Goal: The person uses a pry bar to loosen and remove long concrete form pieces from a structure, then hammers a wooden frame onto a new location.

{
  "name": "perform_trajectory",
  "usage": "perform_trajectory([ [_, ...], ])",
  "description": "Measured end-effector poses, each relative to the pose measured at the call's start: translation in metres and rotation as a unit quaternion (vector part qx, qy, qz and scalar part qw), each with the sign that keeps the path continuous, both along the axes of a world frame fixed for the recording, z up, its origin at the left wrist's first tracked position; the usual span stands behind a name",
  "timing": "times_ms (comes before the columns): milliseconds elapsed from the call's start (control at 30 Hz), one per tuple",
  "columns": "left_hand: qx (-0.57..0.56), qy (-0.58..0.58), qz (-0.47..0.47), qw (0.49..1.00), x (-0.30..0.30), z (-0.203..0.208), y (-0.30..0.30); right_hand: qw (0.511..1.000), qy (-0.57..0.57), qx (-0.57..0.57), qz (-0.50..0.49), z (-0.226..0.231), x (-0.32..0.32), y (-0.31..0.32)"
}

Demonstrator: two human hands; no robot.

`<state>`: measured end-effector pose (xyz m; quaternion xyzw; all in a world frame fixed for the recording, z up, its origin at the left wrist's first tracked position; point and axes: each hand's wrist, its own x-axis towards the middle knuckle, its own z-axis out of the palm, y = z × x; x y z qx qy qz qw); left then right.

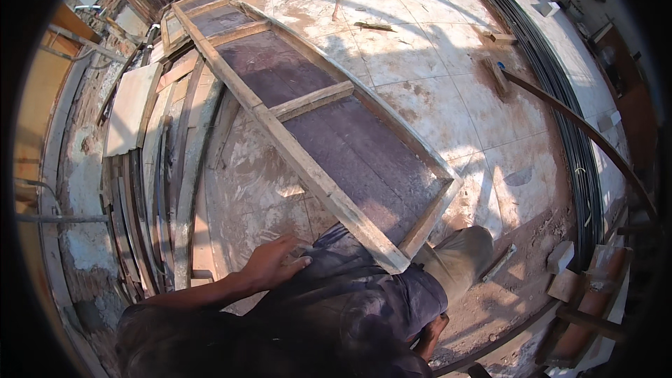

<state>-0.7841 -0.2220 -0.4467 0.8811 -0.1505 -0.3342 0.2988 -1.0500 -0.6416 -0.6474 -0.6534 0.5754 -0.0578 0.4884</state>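
A long wooden-framed panel (pixel 364 157) with dark purple-brown sheeting and crosspieces runs from the far left toward me. Its near corner overlaps my dark clothing, by my raised knee. Just left of that corner is my left hand (pixel 274 264), beside the dark cloth. The thumb and fingers of this hand are apart, and I see nothing clearly held between them. Low on the right, next to my dark shirt, only part of my right hand (pixel 432 330) shows. Its fingers are mostly hidden by the clothing.
Timber strips (pixel 185 196) lie stacked at left with a pale board (pixel 131 108) on top. A bundle of dark rods (pixel 542 63) runs along the right. A long-handled tool (pixel 581 122) lies across it. Blocks (pixel 562 273) and reddish boards (pixel 595 308) sit at lower right.
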Motion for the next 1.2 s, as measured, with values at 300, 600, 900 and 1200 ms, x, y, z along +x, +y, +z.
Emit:
perform_trajectory([
  [300,-0.158,-0.362,-0.275,0.876,0.059,-0.072,-0.100,1.000,-0.022,-0.008,-0.006,-0.034,-0.010,-0.043],
  [600,-0.090,-0.324,-0.338,0.879,0.057,-0.120,-0.164,0.998,-0.010,0.000,-0.070,-0.059,-0.020,-0.032],
  [900,-0.069,-0.236,-0.363,0.899,0.077,-0.093,-0.178,0.991,-0.001,0.011,-0.131,-0.056,-0.041,0.004],
  [1200,-0.175,-0.469,-0.280,0.820,0.152,0.111,-0.200,0.994,0.007,0.002,-0.111,0.045,-0.041,0.000],
])
